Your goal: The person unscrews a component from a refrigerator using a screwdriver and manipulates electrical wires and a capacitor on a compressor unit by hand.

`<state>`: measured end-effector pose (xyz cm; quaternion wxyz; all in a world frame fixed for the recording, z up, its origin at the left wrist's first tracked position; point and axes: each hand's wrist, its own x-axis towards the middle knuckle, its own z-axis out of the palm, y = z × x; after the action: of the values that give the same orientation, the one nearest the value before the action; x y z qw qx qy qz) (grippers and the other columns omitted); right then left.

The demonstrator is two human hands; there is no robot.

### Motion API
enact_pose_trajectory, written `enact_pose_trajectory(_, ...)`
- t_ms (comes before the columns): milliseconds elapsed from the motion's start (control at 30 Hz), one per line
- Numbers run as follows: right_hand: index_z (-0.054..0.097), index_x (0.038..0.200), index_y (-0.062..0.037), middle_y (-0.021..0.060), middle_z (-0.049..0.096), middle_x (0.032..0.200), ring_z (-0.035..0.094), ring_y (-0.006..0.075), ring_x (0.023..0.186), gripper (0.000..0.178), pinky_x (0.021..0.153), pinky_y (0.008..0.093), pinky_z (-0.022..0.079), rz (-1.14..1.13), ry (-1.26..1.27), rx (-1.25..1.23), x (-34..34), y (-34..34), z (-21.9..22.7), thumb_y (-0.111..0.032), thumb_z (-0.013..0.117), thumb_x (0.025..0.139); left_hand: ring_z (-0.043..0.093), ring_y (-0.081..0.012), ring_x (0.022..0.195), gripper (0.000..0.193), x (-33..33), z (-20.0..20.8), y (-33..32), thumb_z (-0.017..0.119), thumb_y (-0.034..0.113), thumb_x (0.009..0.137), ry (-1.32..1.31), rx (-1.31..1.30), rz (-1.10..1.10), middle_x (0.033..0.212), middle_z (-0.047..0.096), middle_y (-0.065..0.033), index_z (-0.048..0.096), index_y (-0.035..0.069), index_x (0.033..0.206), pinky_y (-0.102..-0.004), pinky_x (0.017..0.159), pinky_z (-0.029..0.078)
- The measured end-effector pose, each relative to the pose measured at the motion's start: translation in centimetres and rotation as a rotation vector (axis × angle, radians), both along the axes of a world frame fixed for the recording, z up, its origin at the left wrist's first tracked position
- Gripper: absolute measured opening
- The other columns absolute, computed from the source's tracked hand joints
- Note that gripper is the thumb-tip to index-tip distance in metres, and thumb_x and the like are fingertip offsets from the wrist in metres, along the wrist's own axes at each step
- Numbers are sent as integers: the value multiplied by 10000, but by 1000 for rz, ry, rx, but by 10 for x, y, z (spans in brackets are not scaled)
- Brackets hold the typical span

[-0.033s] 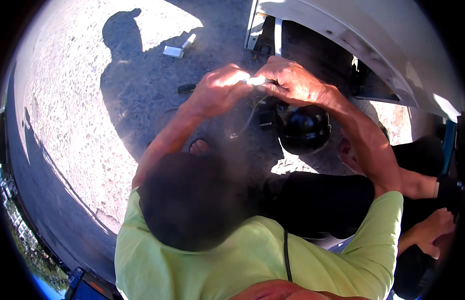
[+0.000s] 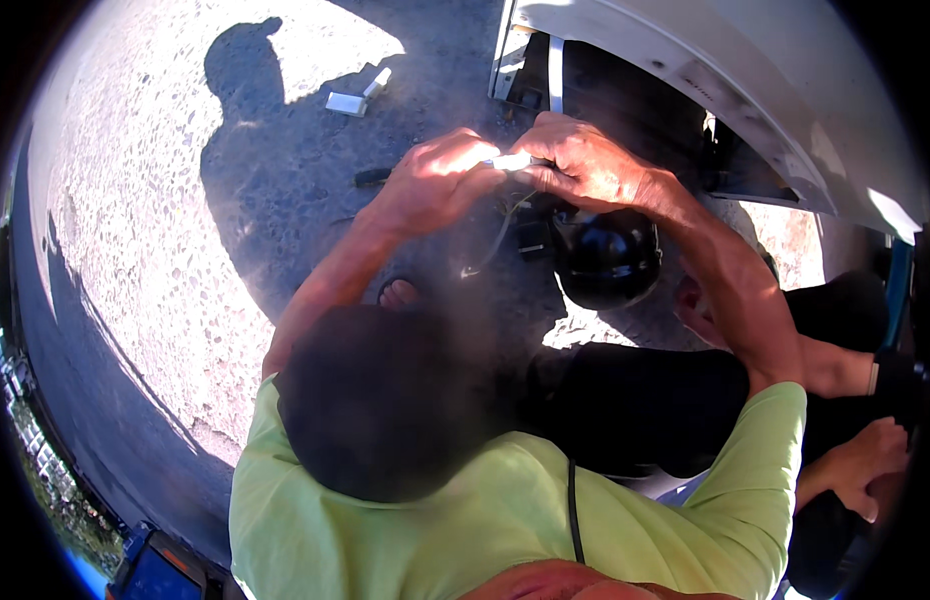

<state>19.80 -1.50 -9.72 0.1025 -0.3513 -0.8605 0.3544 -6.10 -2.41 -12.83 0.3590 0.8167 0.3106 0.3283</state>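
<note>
Both my hands meet in front of me, above the ground. My left hand (image 2: 435, 185) pinches one end of a small, bright white piece (image 2: 511, 161). At the other end my right hand (image 2: 590, 168) has its thumb and fingers closed on the same piece. Glare washes out its details, so I cannot tell its kind. A thin pale wire or tube (image 2: 500, 240) hangs below the hands. Just under my right hand sits a shiny black rounded compressor (image 2: 610, 260) with a small black box (image 2: 533, 240) beside it.
A white appliance cabinet (image 2: 785, 90) with an open dark base stands at the upper right. Two small white pieces (image 2: 346, 104) lie on the rough ground, and a dark handle (image 2: 372, 177) lies beside my left hand. Another person's hand (image 2: 870, 460) is at the right.
My hands and the white piece hold their place. At the lower left rim, a dark blue and orange object has shifted and shows more of itself.
</note>
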Motion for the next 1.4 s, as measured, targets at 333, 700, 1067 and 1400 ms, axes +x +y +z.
enact_pose_trajectory(333, 706, 1213, -68, 116, 706, 1056, 623, 321, 1027, 294, 905, 442, 513, -25, -62, -64, 3, 1, 12, -251, 691, 984, 680, -305, 749, 114, 6, 1, -5, 718, 65, 933, -37, 6, 16, 880, 672, -133, 694, 2, 1025, -391, 667, 535)
enact_pose_trajectory(700, 718, 1198, -57, 109, 718, 1027, 645, 311, 1008, 304, 894, 430, 544, -20, 33, 33, 1, 1, -7, -199, 720, 929, 631, -171, 778, 167, 1, -2, -4, 669, 159, 1008, 19, -259, 28, 863, 671, -102, 701, 3, 1058, -336, 707, 496)
enact_pose_trajectory(1067, 716, 1143, -49, 120, 709, 1006, 650, 324, 1002, 268, 878, 440, 538, -4, 50, 118, -2, -2, -9, -237, 696, 953, 497, -100, 728, 272, -1, -5, -1, 612, 259, 1059, 42, -497, 11, 786, 570, -10, 699, 12, 988, -294, 668, 422)
enact_pose_trajectory(1400, 702, 1076, -43, 112, 695, 963, 629, 324, 957, 217, 855, 453, 525, 19, -54, 150, -1, 0, -8, -238, 670, 985, 496, -104, 793, 309, -5, -1, 5, 580, 291, 1071, 25, -599, -73, 840, 569, -13, 694, 14, 998, -281, 725, 413)
